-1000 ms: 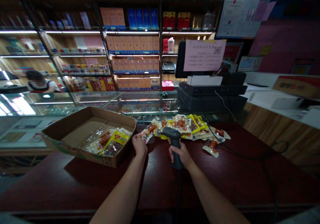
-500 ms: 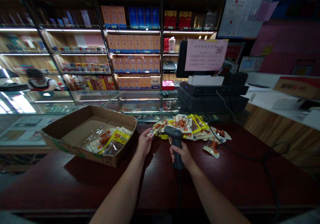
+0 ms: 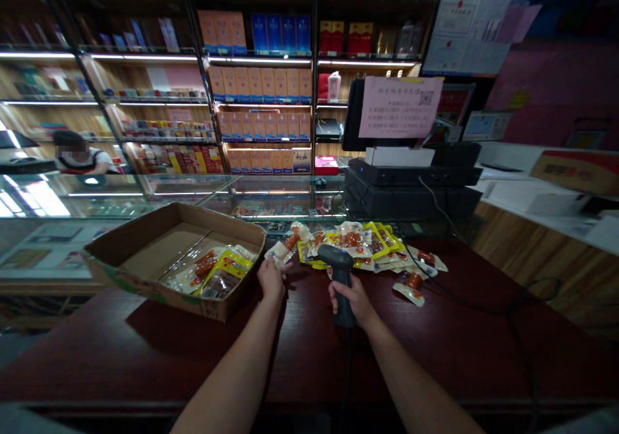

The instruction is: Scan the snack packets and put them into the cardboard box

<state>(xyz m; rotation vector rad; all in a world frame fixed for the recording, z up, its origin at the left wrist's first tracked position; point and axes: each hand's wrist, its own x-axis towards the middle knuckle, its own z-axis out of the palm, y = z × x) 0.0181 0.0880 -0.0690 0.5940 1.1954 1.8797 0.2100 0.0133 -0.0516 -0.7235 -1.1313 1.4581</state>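
Note:
My left hand (image 3: 272,278) pinches a clear snack packet (image 3: 285,247) with an orange sausage inside, holding it up between the cardboard box (image 3: 145,237) and the pile of snack packets (image 3: 367,244). My right hand (image 3: 355,300) is wrapped round the handle of a black barcode scanner (image 3: 337,273), whose head points toward the pile on the dark red counter (image 3: 435,350). Several packets lie in the box's right part.
A black cash register (image 3: 411,186) with a pink paper notice stands behind the pile, its cable trailing across the counter. A glass display case (image 3: 145,195) runs behind the box. Shelves of cartons fill the back wall. Another person (image 3: 77,157) sits at far left.
My left hand reached right into the pile, then drew back left and up with one sausage packet. The right hand and scanner stayed almost still.

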